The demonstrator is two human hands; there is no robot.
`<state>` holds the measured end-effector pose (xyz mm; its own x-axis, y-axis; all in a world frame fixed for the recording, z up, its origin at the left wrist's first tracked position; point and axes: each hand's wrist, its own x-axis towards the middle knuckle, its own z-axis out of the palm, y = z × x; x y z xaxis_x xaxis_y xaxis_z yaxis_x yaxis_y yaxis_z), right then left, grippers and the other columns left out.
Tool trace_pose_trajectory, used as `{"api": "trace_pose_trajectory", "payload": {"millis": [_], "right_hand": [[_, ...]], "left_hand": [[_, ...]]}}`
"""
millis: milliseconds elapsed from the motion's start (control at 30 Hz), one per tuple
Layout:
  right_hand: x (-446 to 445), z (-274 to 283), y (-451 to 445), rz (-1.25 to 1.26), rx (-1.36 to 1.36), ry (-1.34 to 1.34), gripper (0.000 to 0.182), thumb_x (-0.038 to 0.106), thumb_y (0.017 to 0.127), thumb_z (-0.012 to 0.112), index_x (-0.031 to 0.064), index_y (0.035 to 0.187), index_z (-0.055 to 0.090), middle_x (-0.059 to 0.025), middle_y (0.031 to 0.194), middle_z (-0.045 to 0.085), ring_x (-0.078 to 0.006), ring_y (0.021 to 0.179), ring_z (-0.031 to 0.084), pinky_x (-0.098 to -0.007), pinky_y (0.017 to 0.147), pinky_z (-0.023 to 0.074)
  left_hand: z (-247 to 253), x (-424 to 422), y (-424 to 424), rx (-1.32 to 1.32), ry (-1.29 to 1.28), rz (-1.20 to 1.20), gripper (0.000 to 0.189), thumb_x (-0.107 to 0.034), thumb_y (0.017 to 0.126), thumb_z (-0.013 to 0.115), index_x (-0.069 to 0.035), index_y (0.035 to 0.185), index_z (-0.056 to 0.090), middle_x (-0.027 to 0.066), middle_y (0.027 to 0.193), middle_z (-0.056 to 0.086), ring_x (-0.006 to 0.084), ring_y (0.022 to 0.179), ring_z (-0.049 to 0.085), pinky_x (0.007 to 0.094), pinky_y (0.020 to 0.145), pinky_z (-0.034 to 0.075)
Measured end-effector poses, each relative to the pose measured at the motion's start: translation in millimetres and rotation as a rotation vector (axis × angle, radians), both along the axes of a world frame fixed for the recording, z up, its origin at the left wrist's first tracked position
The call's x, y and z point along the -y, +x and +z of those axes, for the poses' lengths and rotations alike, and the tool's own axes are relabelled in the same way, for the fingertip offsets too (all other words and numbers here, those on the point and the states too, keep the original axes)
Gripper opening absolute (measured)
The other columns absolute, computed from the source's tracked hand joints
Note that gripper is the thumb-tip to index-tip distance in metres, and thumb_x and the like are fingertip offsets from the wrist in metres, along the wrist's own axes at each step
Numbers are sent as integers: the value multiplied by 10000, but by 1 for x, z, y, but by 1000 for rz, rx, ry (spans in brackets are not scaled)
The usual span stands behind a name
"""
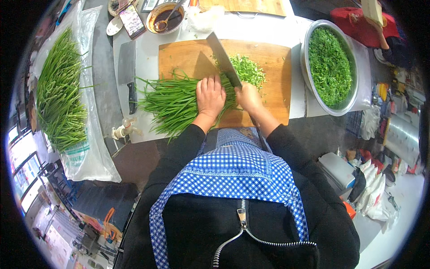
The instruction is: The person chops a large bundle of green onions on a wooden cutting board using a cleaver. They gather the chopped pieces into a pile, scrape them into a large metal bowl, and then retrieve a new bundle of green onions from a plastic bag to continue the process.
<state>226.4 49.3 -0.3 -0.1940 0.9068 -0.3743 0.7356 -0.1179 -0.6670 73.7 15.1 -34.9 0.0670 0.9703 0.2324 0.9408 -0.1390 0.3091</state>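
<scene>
My left hand [211,97] presses down on a bunch of long green garlic chives [171,97] lying across a wooden cutting board [275,74]. My right hand [249,97] grips the handle of a cleaver [224,59], its blade standing on edge at the cut end of the bunch. Right of the blade lies a small heap of chopped chives [248,71]. The blade hides part of the heap and the cut ends.
At the right stands a metal bowl [304,67] of chopped greens. A second cleaver [127,62] lies left of the board. More chives [62,97] rest on plastic at far left. Behind are a bowl of dark sauce [173,16], a phone [132,21] and another board [242,6]. A person [381,35] is at upper right.
</scene>
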Motion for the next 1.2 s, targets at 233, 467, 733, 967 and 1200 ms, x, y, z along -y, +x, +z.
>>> {"api": "trace_pose_trajectory", "payload": {"millis": [233,467,733,967,1200], "right_hand": [[16,55,46,-238,-212,0,210,148,899,523,-3,755,548,-55,546,559,-122,410,507,-294,400,395],[48,65,68,-422,-260,-80,216,134,898,531,3,726,540,-50,536,538,-122,373,475,-291,370,366],[57,61,74,-445,-340,-44,194,131,902,540,14,746,533,-45,536,531,-117,363,466,-275,351,347],[62,61,79,-510,-358,-29,202,135,904,540,14,742,533,-43,543,535,-114,359,464,-270,349,347],[62,64,85,-526,-302,-15,202,152,908,548,18,757,536,-43,546,538,-107,370,466,-266,351,346]], "left_hand": [[35,-7,4,64,-420,-22,1074,-682,742,589,146,1356,286,308,1420,313,409,1372,227,478,1148,93],[40,1,7,-275,-418,-103,1207,-539,558,803,23,1442,203,298,1459,237,412,1398,162,518,1146,81],[21,-30,-51,-82,-329,32,988,-297,549,844,-96,1388,362,175,1174,512,361,1164,459,472,1032,327],[45,-20,-3,-45,-190,-33,1004,-351,588,822,-55,1404,320,214,1416,311,404,1303,305,525,1078,235],[3,31,28,64,-26,-580,139,-189,696,638,-101,754,547,55,855,525,227,819,525,373,750,398]]}}
